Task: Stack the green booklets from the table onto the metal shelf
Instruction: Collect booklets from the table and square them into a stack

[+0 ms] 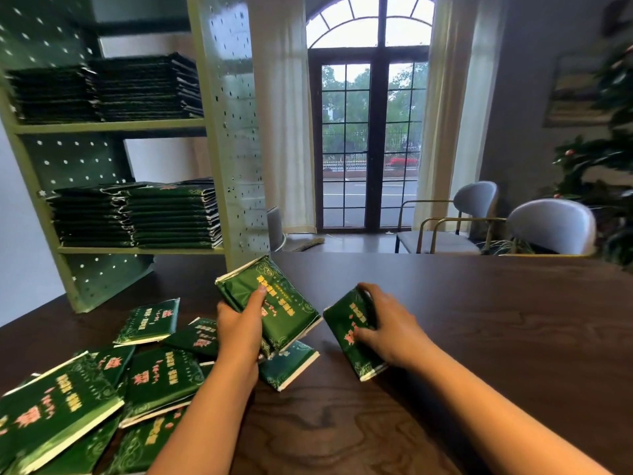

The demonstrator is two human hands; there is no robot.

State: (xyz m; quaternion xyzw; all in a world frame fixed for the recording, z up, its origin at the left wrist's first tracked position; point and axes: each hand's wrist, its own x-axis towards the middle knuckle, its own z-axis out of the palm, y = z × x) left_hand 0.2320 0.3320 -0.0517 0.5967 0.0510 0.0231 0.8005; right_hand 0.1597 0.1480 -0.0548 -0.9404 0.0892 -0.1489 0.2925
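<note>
Loose green booklets (61, 406) lie scattered and overlapping on the dark wooden table (479, 337) at the near left. Behind them the metal shelf (236, 132) stands on the table, its two visible levels each holding booklet stacks (137, 217) side by side. Right of the pile, the left hand (239, 323) grips a small stack (281, 303) of booklets, thumb pressed on the top cover, the stack tilted and raised above another booklet lying flat. Just beside it, the right hand (383, 323) grasps a single booklet (346, 334), fingers curled over its far edge, thumb on its cover. Two grey chairs (548, 224) stand beyond the table's far right edge.
</note>
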